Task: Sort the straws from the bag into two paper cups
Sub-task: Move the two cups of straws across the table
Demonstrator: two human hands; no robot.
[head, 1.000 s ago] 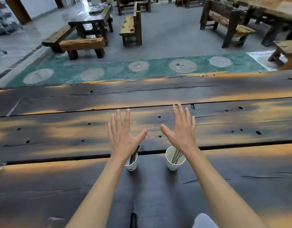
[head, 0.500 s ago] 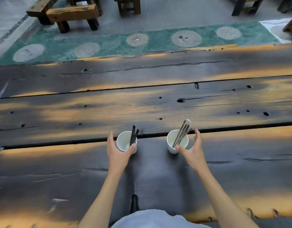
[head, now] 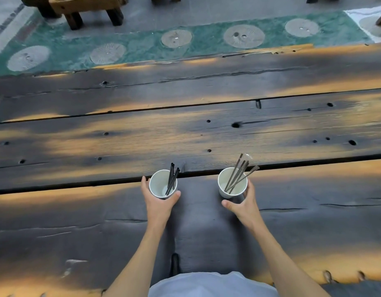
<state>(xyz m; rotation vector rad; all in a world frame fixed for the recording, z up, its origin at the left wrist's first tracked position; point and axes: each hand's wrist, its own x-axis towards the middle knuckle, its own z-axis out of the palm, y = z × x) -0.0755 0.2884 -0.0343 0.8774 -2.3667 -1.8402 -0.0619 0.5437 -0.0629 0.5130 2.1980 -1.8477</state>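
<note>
left hand (head: 158,202) wrapped round left cup (head: 162,184), black straws (head: 172,178) inside; right hand (head: 244,203) cupping right cup (head: 232,182), wrapped straws (head: 238,173) leaning far-right. grip low, keep cups upright.

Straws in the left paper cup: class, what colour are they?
Black, seen in the head view: thin black straws leaning in the white paper cup.

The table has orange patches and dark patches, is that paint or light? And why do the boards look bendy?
Head view: the table glows orange where warm light reflects off the dark wood, probably not paint; the big dark shape around the left hand and right hand looks like the person's own shadow; the wide-angle lens curves the boards; the paper cups stay fairly sharp.
</note>
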